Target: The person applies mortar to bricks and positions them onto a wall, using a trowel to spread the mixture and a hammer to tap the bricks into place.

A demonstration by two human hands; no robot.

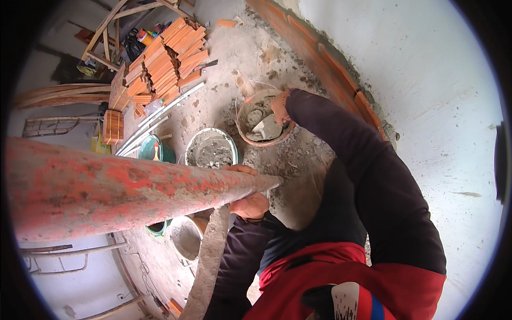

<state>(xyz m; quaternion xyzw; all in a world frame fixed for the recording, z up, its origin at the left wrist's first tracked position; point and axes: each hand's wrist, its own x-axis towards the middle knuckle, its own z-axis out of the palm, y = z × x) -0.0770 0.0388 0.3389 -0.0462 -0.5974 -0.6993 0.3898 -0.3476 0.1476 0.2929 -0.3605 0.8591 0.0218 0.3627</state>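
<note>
My left hand (249,204) grips a thick, mortar-smeared red pole (114,184) that runs from the left edge to the middle of the view. A long dusty grey strip (210,261) angles down from beside that hand. My right hand (280,108) is closed on a trowel, its blade (265,128) down in a bucket of grey mortar (247,133); the handle is hidden by my fingers. A second bucket with grey mix (210,144) stands left of it, beside a teal bucket (166,146) with a brush in it. Another bucket (184,240) sits below the pole.
Stacked orange tiles (165,58) and long pale rods (154,120) lie on the dusty floor (192,106). Wooden frames (106,29) stand at the back left. A white wall (437,133) fills the right, with a tile strip (341,72) along its foot. A cable (146,277) lies lower left.
</note>
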